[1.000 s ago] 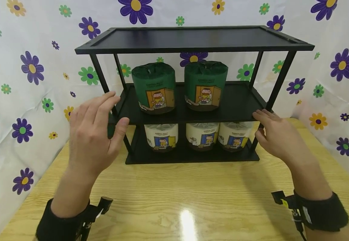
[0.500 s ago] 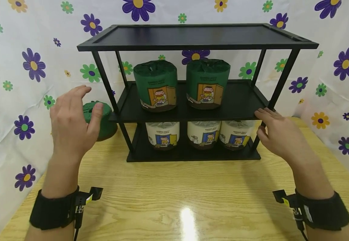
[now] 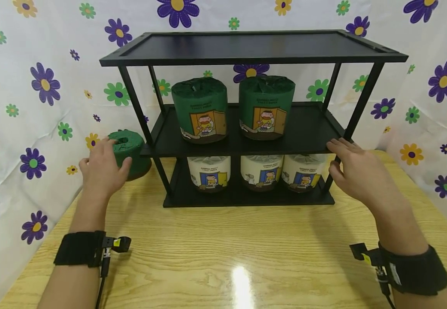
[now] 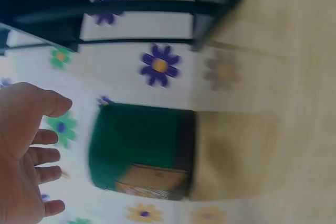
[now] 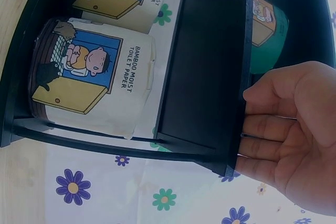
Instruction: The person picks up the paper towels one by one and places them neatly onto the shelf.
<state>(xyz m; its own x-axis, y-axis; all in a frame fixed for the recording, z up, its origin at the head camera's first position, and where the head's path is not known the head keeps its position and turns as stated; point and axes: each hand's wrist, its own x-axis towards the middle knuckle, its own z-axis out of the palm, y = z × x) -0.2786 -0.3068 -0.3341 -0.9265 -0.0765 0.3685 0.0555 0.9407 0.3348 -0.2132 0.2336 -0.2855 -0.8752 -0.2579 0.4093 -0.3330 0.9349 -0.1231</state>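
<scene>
A green-wrapped toilet roll [image 3: 132, 148] stands on the table just left of the black rack [image 3: 254, 150]. My left hand [image 3: 104, 169] is beside this roll with its fingers spread; in the left wrist view a gap shows between that hand [image 4: 26, 150] and the roll [image 4: 144, 150]. My right hand [image 3: 362, 176] holds the rack's middle shelf at its front right corner, fingers over the edge and thumb lower by the post. In the right wrist view, the fingertips of this hand [image 5: 289, 135] meet the shelf edge and are partly hidden.
Two green toilet rolls, one on the left [image 3: 200, 109] and one on the right [image 3: 267, 107], stand on the middle shelf. Below are three cream rolls, the left one [image 3: 209, 174] set apart from the other two. A flowered cloth [image 3: 420, 116] hangs behind the wooden table [image 3: 208, 249].
My left hand has moved left from the rack's left side, then lowered to the green toilet roll beside it. That roll, mostly hidden before, now shows. The right hand has stayed on the shelf.
</scene>
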